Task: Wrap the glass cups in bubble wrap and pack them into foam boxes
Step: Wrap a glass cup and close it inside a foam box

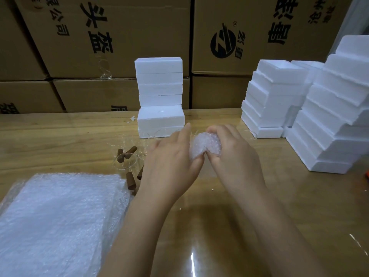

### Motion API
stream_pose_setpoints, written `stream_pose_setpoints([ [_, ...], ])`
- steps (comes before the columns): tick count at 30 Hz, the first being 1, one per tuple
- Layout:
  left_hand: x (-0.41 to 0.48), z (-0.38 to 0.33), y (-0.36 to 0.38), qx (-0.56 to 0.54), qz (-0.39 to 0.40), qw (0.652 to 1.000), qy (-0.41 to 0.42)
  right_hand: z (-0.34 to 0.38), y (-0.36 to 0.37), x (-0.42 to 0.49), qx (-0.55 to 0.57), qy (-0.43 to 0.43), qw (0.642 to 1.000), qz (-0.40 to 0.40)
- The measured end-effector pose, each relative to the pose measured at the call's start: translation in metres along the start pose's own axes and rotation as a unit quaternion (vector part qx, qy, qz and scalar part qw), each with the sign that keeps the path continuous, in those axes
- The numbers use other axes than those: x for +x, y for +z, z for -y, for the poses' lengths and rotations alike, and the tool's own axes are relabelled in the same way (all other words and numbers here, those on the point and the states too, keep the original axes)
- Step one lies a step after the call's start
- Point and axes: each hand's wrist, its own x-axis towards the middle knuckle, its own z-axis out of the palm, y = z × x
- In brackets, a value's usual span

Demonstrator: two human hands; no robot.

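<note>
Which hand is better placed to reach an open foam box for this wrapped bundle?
Likely the right hand: the open foam boxes are stacked on its side, while the left hand sits farther away, also holding the bubble-wrapped bundle.

A glossy wooden tabletop (259,186) fills the lower frame, with a light glare (192,258) at lower centre. Stacked brown cardboard cartons (139,37) printed in black wall the upper frame.
</note>
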Motion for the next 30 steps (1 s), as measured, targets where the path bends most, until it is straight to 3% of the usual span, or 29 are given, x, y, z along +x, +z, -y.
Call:
stream_pose_setpoints([
  [3, 0.0, 0.006, 0.0, -0.084, 0.054, 0.995, 0.017, 0.003, 0.002, -0.001, -0.022, -0.065, 0.997, 0.029],
  [5, 0.001, 0.01, 0.0, -0.081, 0.067, 0.994, 0.024, 0.004, 0.005, -0.002, 0.0, -0.08, 0.996, 0.048],
  [11, 0.005, 0.013, -0.001, -0.096, -0.007, 0.995, -0.028, 0.007, 0.021, -0.008, 0.182, 0.045, 0.979, 0.085],
  [14, 0.005, 0.008, 0.001, -0.12, -0.039, 0.991, -0.048, 0.009, 0.023, -0.007, 0.219, 0.081, 0.97, 0.063],
  [19, 0.002, -0.008, 0.002, -0.136, -0.065, 0.987, -0.057, 0.007, 0.019, -0.007, 0.169, 0.081, 0.982, 0.017],
  [23, 0.0, -0.012, 0.002, -0.138, -0.024, 0.989, -0.052, 0.0, 0.014, -0.003, 0.092, 0.072, 0.993, 0.017],
  [27, -0.002, -0.009, 0.0, -0.05, -0.015, 0.999, 0.008, 0.001, 0.009, -0.003, -0.022, 0.02, 0.999, 0.036],
  [30, -0.002, -0.01, 0.002, -0.003, 0.005, 1.0, 0.013, 0.004, 0.007, -0.005, -0.044, -0.009, 0.998, 0.033],
])
